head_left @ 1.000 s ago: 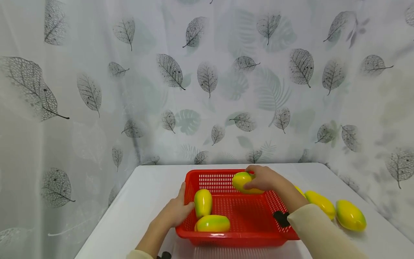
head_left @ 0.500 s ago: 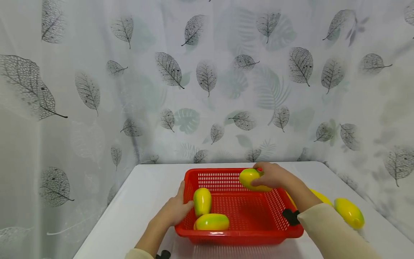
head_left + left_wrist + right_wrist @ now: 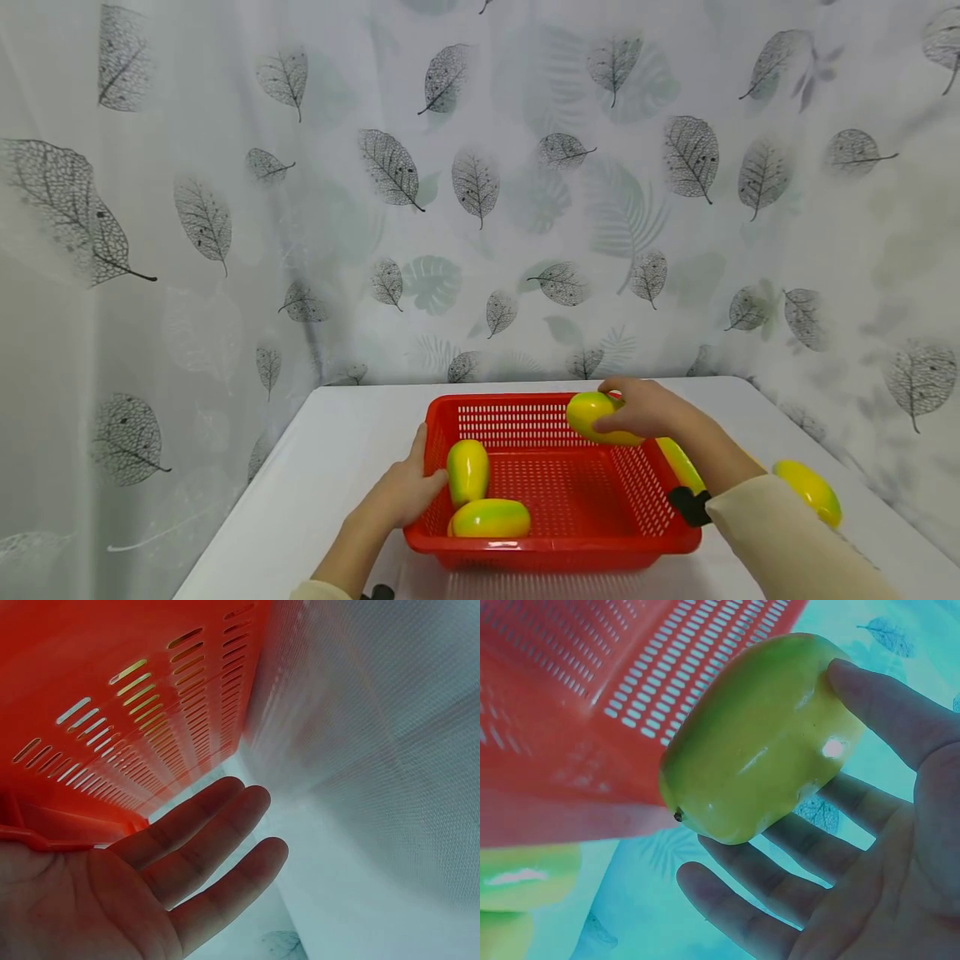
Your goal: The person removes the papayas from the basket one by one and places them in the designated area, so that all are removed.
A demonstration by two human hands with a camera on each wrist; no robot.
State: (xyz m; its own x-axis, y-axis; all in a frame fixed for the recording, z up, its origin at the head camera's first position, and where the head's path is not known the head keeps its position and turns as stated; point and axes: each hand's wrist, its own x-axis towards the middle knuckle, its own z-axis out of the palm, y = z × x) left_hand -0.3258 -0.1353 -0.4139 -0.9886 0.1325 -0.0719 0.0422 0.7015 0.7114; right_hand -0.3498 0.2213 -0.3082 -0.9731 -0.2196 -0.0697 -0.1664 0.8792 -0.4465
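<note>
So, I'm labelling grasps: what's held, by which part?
The right hand grips a yellow-green fruit by its body, thumb near one end; the left hand touches the basket rim.

Basket [image 3: 555,546] on table [image 3: 300,492], two fruits [image 3: 491,518] inside left, more fruits [image 3: 810,492] outside right, curtain [image 3: 517,242] behind

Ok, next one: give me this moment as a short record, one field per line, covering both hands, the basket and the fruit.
Left hand: touches the left rim of the red basket, fingers extended outside
Right hand: holds a yellow-green fruit at the basket's far right corner
Fruit in basket: a lengthwise fruit, a crosswise fruit nearer the camera
Fruit outside: one fruit beside the right wall, another fruit farther right; others may be hidden
Support: white table
Backdrop: leaf-print curtain
</note>
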